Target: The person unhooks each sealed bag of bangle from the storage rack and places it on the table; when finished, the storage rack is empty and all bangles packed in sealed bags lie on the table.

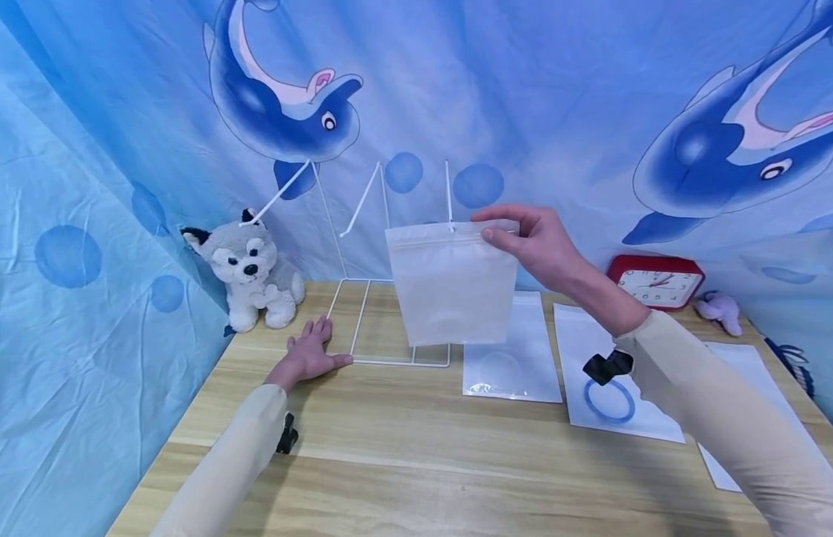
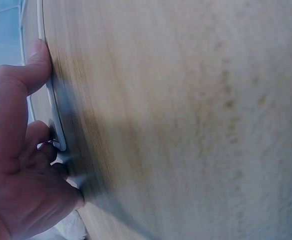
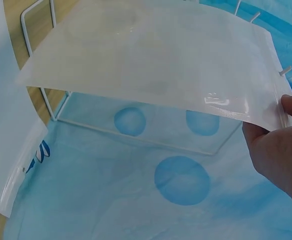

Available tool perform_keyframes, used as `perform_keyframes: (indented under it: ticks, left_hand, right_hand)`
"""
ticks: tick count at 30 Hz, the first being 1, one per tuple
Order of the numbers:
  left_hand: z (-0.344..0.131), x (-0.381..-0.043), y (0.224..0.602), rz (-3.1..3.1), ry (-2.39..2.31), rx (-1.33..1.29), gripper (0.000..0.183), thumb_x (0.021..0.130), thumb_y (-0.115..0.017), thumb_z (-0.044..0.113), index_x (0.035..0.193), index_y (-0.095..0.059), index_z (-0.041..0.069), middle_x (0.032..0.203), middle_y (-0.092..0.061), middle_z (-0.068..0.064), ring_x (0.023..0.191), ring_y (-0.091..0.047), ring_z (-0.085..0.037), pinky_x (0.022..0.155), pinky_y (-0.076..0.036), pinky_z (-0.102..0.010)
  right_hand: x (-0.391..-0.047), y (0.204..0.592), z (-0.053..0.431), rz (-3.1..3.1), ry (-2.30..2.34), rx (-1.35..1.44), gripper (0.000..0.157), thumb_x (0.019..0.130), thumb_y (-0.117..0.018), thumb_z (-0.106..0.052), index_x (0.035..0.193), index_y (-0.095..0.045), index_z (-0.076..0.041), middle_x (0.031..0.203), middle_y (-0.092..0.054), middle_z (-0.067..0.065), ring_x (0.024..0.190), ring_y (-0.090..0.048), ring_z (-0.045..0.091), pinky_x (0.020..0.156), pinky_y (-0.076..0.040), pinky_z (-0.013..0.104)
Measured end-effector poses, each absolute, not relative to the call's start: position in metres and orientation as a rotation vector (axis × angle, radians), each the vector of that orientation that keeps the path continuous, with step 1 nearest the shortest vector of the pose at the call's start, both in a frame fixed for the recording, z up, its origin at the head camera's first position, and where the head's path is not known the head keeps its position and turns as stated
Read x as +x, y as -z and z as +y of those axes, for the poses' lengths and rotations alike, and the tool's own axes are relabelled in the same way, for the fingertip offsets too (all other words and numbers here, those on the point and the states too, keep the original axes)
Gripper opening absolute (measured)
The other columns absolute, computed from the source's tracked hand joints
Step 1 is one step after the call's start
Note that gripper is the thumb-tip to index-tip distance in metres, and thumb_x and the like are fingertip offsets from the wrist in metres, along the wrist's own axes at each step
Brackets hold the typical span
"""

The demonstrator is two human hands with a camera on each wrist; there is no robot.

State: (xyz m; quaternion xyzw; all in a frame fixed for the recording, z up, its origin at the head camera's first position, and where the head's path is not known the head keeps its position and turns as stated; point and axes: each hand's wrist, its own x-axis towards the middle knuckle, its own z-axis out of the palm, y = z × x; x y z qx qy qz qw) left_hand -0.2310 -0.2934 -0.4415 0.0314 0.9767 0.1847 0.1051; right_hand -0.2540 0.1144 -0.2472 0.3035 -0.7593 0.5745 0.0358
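A frosted white zip bag (image 1: 453, 287) hangs upright in front of a white wire rack (image 1: 399, 363). My right hand (image 1: 540, 242) pinches the bag's upper right corner between thumb and fingers. The tip of the rack's right-hand hook (image 1: 449, 194) shows at the hole in the bag's top edge. In the right wrist view the bag (image 3: 161, 60) spans the space before the rack, and the hook's end (image 3: 286, 71) sticks out through it. My left hand (image 1: 312, 354) rests at the base's front left corner, fingers spread, the thumb against the front wire (image 2: 55, 115).
Two more hooks (image 1: 362, 198) stand bare on the left. A plush husky (image 1: 251, 272) sits left of the rack. Flat bags (image 1: 513, 350) lie to the right, one with a blue ring (image 1: 609, 401). Behind them are a red clock (image 1: 658, 282) and a purple plush (image 1: 720, 309).
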Motion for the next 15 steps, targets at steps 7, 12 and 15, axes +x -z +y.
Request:
perform_keyframes:
  ticks: [7, 12, 15]
  left_hand:
    - [-0.294, -0.231, 0.441, 2.872, -0.539, 0.090, 0.100, 0.093, -0.065, 0.048, 0.155, -0.014, -0.011, 0.162, -0.006, -0.028, 0.147, 0.000, -0.048, 0.110, -0.001, -0.072]
    - [-0.294, -0.233, 0.441, 2.878, -0.540, 0.097, 0.100, 0.093, -0.066, 0.049, 0.154, -0.014, -0.011, 0.162, -0.006, -0.028, 0.147, 0.000, -0.049, 0.110, 0.000, -0.073]
    - [-0.294, -0.233, 0.443, 2.877, -0.531, 0.100, 0.100, 0.093, -0.066, 0.049, 0.154, -0.014, -0.011, 0.162, -0.006, -0.028, 0.147, 0.000, -0.049, 0.110, -0.001, -0.073]
  right_hand:
    - [-0.243, 0.242, 0.113, -2.315, -1.825, 0.910, 0.030, 0.100, -0.064, -0.014, 0.127, -0.068, -0.003, 0.118, -0.070, 0.012, 0.091, -0.073, 0.022, 0.080, -0.058, 0.029]
    - [-0.236, 0.240, 0.114, -2.295, -1.844, 0.888, 0.029, 0.100, -0.064, -0.013, 0.126, -0.068, -0.003, 0.115, -0.070, 0.013, 0.088, -0.073, 0.022, 0.078, -0.058, 0.029]
    - [-0.230, 0.241, 0.115, -2.297, -1.833, 0.873, 0.030, 0.100, -0.064, -0.015, 0.126, -0.068, -0.001, 0.116, -0.069, 0.013, 0.088, -0.073, 0.023, 0.079, -0.058, 0.030]
